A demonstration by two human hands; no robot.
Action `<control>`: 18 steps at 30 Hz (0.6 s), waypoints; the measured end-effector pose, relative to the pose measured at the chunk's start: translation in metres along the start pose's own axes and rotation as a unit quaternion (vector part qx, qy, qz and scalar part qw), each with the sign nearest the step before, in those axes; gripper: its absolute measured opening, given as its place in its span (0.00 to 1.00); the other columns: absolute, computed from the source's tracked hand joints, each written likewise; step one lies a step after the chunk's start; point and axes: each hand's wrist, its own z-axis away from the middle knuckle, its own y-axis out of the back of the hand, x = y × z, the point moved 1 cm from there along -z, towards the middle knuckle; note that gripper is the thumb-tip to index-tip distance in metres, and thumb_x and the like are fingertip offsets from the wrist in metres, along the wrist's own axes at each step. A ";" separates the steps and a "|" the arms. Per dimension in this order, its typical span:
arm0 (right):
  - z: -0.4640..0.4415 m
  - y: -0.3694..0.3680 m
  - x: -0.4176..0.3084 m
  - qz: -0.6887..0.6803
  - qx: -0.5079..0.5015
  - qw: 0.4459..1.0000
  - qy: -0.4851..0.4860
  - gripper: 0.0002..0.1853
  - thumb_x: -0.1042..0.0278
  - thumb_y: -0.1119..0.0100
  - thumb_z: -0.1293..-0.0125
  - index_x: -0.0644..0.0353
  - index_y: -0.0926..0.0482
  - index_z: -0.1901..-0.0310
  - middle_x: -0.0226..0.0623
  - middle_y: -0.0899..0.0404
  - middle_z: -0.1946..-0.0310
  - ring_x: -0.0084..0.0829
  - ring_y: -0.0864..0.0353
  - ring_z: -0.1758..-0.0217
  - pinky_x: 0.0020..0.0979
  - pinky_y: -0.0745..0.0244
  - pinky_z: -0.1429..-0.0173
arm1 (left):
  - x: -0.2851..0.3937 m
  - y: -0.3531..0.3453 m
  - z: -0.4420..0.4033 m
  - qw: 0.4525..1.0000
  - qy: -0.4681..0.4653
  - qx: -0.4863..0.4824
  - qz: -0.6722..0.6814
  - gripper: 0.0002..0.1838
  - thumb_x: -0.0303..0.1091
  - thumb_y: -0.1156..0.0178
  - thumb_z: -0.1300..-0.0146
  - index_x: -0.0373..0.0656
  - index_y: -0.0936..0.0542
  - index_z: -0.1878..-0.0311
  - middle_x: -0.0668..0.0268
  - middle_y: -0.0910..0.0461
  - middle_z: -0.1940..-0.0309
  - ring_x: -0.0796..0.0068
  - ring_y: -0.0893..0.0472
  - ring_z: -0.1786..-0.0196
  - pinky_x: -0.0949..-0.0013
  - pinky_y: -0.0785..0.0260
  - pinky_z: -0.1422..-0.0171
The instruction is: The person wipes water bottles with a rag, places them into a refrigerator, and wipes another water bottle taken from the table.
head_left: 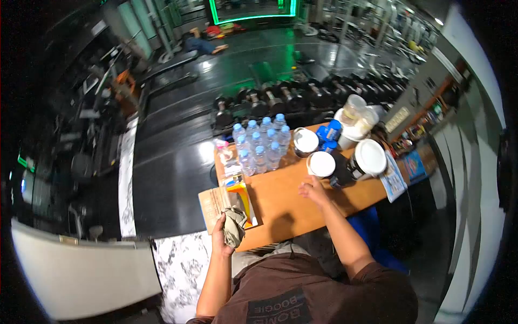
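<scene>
My left hand is closed around a crumpled grey-green cloth, held over the near left end of the wooden table. Behind the cloth lies a cardboard box, next to a yellow and white packet. My right hand hovers above the table with its fingers loosely apart, holding nothing. Just beyond its fingertips stands a tub with a white lid. A second white-lidded tub is farther back, beside several blue cans.
Several water bottles with blue caps stand grouped at the table's far left. A large white-lidded tub and stacked clear containers occupy the right. Racked dumbbells line the floor behind. A person lies on the gym floor.
</scene>
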 end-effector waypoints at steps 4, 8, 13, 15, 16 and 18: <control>-0.095 -0.010 -0.007 0.064 -0.031 0.997 0.030 0.29 0.63 0.35 0.22 0.56 0.33 0.25 0.42 0.14 0.49 0.34 0.10 0.55 0.36 0.14 0.54 | -0.016 -0.009 0.029 0.986 -0.108 0.099 0.084 0.21 0.43 0.45 0.17 0.38 0.21 0.32 0.53 0.12 0.41 0.52 0.12 0.41 0.50 0.17 0.36; -0.169 -0.040 -0.012 0.119 -0.025 0.990 0.076 0.32 0.64 0.32 0.25 0.55 0.34 0.24 0.44 0.18 0.39 0.39 0.12 0.45 0.41 0.13 0.51 | -0.024 0.011 0.065 0.972 -0.181 0.078 0.124 0.23 0.44 0.44 0.17 0.37 0.21 0.31 0.52 0.14 0.38 0.52 0.13 0.38 0.50 0.17 0.34; -0.205 -0.079 -0.012 0.231 0.023 0.956 0.181 0.46 0.61 0.19 0.40 0.65 0.34 0.24 0.50 0.21 0.33 0.46 0.18 0.35 0.47 0.19 0.34 | -0.034 0.024 0.104 0.947 -0.258 0.110 0.156 0.22 0.44 0.43 0.17 0.38 0.21 0.31 0.53 0.14 0.38 0.52 0.13 0.37 0.50 0.20 0.31; -0.193 -0.094 -0.022 0.306 0.051 0.928 0.205 0.49 0.60 0.17 0.44 0.67 0.33 0.24 0.52 0.22 0.33 0.49 0.20 0.31 0.47 0.24 0.28 | -0.039 0.026 0.117 0.942 -0.269 0.111 0.167 0.21 0.44 0.44 0.17 0.38 0.20 0.33 0.52 0.14 0.39 0.51 0.13 0.39 0.49 0.19 0.32; -0.192 -0.099 -0.021 0.282 0.065 0.935 0.205 0.50 0.60 0.16 0.47 0.67 0.33 0.25 0.53 0.22 0.33 0.50 0.22 0.29 0.46 0.28 0.24 | -0.040 0.028 0.124 0.940 -0.273 0.106 0.175 0.20 0.44 0.44 0.17 0.39 0.20 0.35 0.52 0.14 0.40 0.50 0.13 0.40 0.47 0.19 0.34; -0.197 -0.101 -0.012 0.255 0.101 0.931 0.240 0.50 0.62 0.14 0.50 0.67 0.31 0.27 0.55 0.22 0.32 0.49 0.23 0.27 0.45 0.30 0.22 | -0.044 0.035 0.128 0.936 -0.282 0.105 0.185 0.20 0.44 0.44 0.17 0.39 0.20 0.35 0.52 0.14 0.40 0.50 0.13 0.40 0.47 0.19 0.34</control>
